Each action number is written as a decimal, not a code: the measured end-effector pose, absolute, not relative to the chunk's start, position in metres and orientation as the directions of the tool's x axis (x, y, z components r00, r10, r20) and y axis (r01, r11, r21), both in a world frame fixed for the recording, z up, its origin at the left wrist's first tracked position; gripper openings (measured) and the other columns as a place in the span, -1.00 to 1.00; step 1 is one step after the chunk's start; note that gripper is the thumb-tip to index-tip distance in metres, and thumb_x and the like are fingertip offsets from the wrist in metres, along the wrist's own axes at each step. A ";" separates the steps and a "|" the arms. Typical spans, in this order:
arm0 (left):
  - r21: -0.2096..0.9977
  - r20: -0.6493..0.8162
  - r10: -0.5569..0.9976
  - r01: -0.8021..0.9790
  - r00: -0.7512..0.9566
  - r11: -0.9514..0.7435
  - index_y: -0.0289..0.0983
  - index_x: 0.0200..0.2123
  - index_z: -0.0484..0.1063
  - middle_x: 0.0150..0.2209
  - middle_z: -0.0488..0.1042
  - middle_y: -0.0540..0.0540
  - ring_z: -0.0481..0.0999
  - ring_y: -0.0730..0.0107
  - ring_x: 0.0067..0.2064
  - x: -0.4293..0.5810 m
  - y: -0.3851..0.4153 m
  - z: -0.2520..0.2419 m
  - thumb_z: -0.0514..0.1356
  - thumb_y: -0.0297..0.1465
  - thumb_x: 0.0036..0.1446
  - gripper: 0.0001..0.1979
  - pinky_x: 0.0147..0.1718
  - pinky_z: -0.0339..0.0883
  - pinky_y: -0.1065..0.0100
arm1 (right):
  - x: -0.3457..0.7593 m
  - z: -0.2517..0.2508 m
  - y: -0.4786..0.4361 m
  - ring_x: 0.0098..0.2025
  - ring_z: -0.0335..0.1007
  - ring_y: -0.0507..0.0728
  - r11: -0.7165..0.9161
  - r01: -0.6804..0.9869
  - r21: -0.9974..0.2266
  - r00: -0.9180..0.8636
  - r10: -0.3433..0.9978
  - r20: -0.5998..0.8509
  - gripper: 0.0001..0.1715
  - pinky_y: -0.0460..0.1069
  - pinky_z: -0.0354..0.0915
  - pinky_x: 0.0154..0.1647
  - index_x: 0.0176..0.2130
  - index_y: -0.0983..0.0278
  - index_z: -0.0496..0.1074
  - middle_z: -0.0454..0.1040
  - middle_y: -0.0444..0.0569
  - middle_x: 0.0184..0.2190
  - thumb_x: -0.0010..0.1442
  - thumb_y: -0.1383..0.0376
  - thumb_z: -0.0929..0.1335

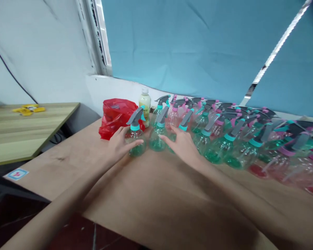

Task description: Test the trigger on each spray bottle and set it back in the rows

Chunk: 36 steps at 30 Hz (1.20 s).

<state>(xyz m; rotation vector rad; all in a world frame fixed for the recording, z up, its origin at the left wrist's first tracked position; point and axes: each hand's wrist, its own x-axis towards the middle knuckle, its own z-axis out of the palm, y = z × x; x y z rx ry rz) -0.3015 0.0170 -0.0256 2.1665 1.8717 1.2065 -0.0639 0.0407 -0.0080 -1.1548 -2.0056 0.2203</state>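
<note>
Left hand [117, 144], lower left of centre: thumb across the front of the green spray bottle [137, 134] at the row's left end, fingers curved to its far side, tips hidden. Whether it grips or merely rests there, cannot tell.

Right hand [184, 144], right of centre: thumb and fingers parted, nothing held; it covers most of another spray bottle [184, 123], trigger head and collar showing. A second green bottle [158, 137] stands upright between the hands.

Pale bottle [145, 102], upper centre: partly blocked by the trigger head; label unreadable. Red bag [117, 114] beside it, contents unclear.

Right-hand bottles [311, 170]: smeared (motion blur, presumably), overlapping, cut off by the frame edge; count unreliable.
</note>
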 end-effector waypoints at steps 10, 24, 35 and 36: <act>0.452 0.517 0.853 0.822 0.074 -0.345 -0.28 0.04 0.32 -0.08 0.43 -0.18 0.45 0.07 -0.07 -0.306 0.041 -0.017 0.19 -0.01 0.06 -0.41 -0.09 0.32 0.12 | -0.084 -0.006 0.051 0.11 0.29 0.40 0.515 0.691 -0.507 -0.297 0.842 0.451 -0.30 0.28 0.24 0.09 0.17 0.42 0.24 0.36 0.29 0.08 0.18 0.05 0.31; 0.478 0.570 0.820 0.795 0.042 -0.373 -0.29 0.07 0.30 0.00 0.43 -0.21 0.42 0.07 0.02 -0.301 0.052 -0.024 0.23 -0.04 0.04 -0.38 0.01 0.28 0.09 | -0.090 -0.005 0.069 -0.12 0.44 0.33 0.471 0.757 -0.452 -0.293 0.864 0.410 -0.50 0.14 0.32 -0.17 -0.05 0.41 0.37 0.50 0.21 -0.19 0.12 0.12 0.40; 0.458 0.603 0.797 0.826 -0.019 -0.328 -0.24 0.09 0.31 0.02 0.44 -0.22 0.43 0.05 0.03 -0.305 0.042 -0.018 0.26 -0.05 0.00 -0.37 -0.02 0.32 0.08 | -0.089 0.003 0.060 -0.14 0.46 0.32 0.460 0.776 -0.431 -0.312 0.874 0.372 -0.54 0.11 0.36 -0.25 -0.13 0.40 0.38 0.50 0.21 -0.25 0.10 0.13 0.42; 0.459 0.611 0.790 0.830 -0.036 -0.317 -0.24 0.08 0.32 0.01 0.45 -0.22 0.44 0.03 0.02 -0.307 0.041 -0.019 0.27 -0.04 -0.02 -0.36 -0.02 0.32 0.07 | -0.089 0.003 0.059 -0.13 0.46 0.32 0.468 0.771 -0.431 -0.318 0.870 0.376 -0.54 0.11 0.36 -0.24 -0.12 0.40 0.38 0.50 0.21 -0.23 0.09 0.14 0.43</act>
